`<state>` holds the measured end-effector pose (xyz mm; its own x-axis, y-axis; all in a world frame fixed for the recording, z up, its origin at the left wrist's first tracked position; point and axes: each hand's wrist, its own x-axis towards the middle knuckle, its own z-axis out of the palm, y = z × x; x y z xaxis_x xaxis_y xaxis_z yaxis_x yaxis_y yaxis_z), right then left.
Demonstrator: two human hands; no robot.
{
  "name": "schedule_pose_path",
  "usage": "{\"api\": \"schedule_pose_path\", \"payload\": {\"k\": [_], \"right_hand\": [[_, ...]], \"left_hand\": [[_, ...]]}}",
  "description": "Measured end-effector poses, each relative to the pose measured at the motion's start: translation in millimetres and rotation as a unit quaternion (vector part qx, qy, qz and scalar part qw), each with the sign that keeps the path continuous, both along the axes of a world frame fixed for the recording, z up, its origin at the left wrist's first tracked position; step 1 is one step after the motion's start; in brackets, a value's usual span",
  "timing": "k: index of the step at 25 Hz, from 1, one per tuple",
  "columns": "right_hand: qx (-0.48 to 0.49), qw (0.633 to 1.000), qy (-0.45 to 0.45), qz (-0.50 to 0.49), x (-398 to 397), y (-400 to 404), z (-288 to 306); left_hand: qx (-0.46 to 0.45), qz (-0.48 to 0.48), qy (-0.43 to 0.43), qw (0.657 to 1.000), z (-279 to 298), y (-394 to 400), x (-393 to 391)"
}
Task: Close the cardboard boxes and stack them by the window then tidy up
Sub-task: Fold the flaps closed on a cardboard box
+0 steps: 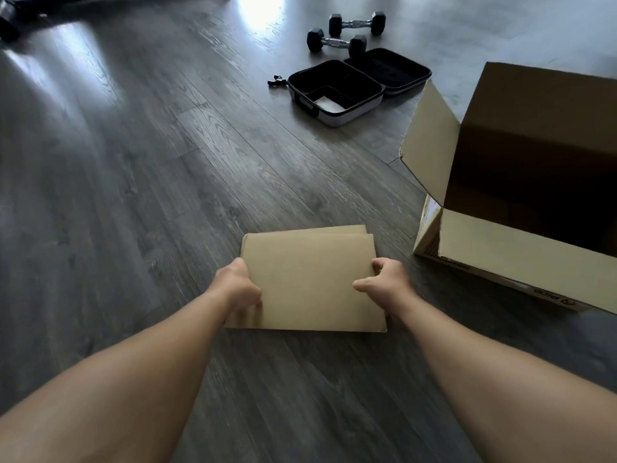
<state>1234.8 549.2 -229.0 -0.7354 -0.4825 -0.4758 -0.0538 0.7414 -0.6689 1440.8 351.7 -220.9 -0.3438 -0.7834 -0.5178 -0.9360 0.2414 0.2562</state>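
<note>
A small brown cardboard box (309,279) lies on the dark wood floor in front of me, its top flaps folded down and overlapping. My left hand (238,284) grips its left edge with curled fingers. My right hand (384,282) grips its right edge the same way. A large cardboard box (521,195) stands to the right with its flaps open and a dark interior.
An open black hard case (337,91) lies on the floor further ahead, with a small black strap piece (277,81) beside it. Two black dumbbells (337,41) rest behind the case. A dark object (8,25) sits at the top left corner.
</note>
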Motion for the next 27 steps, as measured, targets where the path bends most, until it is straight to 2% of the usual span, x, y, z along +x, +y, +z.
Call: {"api": "schedule_pose_path", "payload": {"k": [5, 10, 13, 17, 19, 23, 27], "right_hand": [[0.011, 0.993, 0.058, 0.103, 8, -3, 21], [0.065, 0.963, 0.167, 0.203, 14, -12, 54], [0.038, 0.958, 0.152, 0.241, 15, -8, 79], [0.082, 0.933, 0.161, 0.312, 14, -1, 111], [0.082, 0.93, 0.184, 0.308, 9, 1, 125], [0.005, 0.937, 0.245, 0.25, -5, 10, 158], [-0.042, 0.936, 0.274, 0.218, -20, 28, 182]], "left_hand": [[-0.02, -0.021, -0.007, 1.0, 15, 2, 9], [-0.085, -0.024, 0.047, 0.995, 51, 0, 16], [-0.141, -0.047, 0.076, 0.986, 71, 5, 18], [-0.225, -0.05, 0.146, 0.962, 101, 10, 16], [-0.262, -0.046, 0.19, 0.945, 120, 12, 11], [-0.336, -0.042, 0.261, 0.904, 154, 21, -2], [-0.358, -0.053, 0.298, 0.883, 176, 26, -21]]}}
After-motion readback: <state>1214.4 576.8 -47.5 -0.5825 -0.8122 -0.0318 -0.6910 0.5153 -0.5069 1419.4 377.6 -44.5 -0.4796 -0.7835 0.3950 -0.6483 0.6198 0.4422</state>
